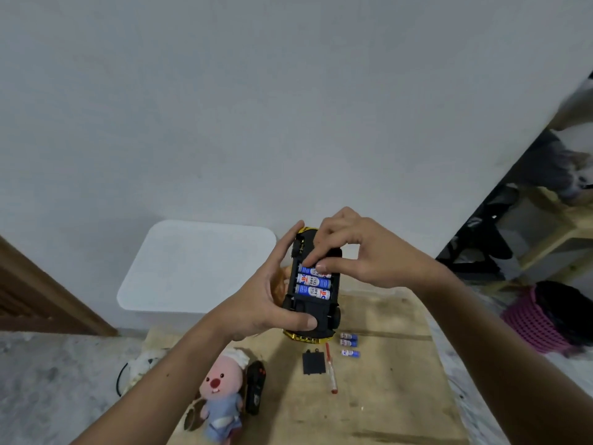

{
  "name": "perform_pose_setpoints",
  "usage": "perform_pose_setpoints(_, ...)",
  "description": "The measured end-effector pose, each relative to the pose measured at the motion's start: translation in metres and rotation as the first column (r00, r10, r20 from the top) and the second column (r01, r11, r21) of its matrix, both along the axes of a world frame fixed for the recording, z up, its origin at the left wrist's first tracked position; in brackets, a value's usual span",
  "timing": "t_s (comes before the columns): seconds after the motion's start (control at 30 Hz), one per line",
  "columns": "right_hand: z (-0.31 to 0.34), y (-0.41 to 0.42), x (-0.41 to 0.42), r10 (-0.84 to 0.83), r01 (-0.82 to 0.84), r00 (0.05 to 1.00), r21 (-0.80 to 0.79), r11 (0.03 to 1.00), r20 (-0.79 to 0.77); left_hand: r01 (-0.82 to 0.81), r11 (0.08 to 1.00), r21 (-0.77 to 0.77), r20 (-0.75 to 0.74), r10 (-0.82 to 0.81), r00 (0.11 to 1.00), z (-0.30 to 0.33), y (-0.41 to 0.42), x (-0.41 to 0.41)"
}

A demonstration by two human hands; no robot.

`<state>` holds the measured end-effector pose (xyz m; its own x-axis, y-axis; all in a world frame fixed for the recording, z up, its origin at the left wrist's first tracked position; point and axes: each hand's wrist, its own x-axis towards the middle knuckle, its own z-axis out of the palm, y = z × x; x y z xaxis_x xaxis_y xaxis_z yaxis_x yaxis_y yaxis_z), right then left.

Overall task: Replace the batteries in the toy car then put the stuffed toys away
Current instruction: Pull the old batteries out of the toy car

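Note:
My left hand (272,297) grips the upturned black and gold toy car (313,311) above the wooden table (385,396), thumb across its underside. Three blue batteries (313,282) lie in the car's uncovered compartment. My right hand (356,252) comes over the top, its fingertips pressing on the uppermost battery. Three more batteries (349,343) lie on the table, beside the black battery cover (313,362) and a red-handled screwdriver (331,369). A pink stuffed toy in a blue outfit (221,403) lies near the table's left edge. A brown stuffed toy (278,282) peeks out behind my left hand.
A black remote control (255,387) lies next to the pink toy. A white lidded bin (195,268) stands behind the table by the wall. A white stuffed toy (141,369) lies on the floor at left. A pink basket (539,319) and wooden shelving (558,232) stand at right.

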<state>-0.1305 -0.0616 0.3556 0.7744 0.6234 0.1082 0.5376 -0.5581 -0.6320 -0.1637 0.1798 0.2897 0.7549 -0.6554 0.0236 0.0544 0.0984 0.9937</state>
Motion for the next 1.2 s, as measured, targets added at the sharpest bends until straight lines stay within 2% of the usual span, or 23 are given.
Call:
perform_pose_setpoints(0.17,0.006,-0.009,0.009,0.04,-0.04,0.999,-0.012,0.999,0.003,0.009,1.0,0.012,-0.03,-0.009,1.0,0.002,0.006,0.005)
perform_pose_setpoints(0.43,0.015,-0.006,0.015,0.157,-0.131,0.96,-0.122,0.984,0.23,0.011,1.0,-0.02,-0.155,-0.014,0.988,0.002,0.01,0.013)
perform_pose_setpoints(0.53,0.017,-0.005,0.017,0.194,-0.169,0.96,-0.133,0.977,0.204,0.017,0.999,-0.032,-0.198,-0.023,0.98,0.001,0.011,0.015)
perform_pose_setpoints(0.67,0.022,-0.009,0.021,0.163,-0.16,0.985,-0.05,0.986,0.063,0.031,0.998,-0.059,-0.233,-0.044,0.971,0.0,0.014,0.018)
perform_pose_setpoints(0.77,0.024,-0.006,0.022,0.185,-0.174,0.975,-0.09,0.981,0.126,0.036,0.997,-0.071,-0.265,-0.054,0.963,0.001,0.018,0.023)
perform_pose_setpoints(1.2,0.021,-0.004,0.008,0.339,-0.261,0.882,-0.259,0.93,0.328,0.091,0.995,-0.048,-0.227,-0.099,0.969,0.003,0.02,0.02)
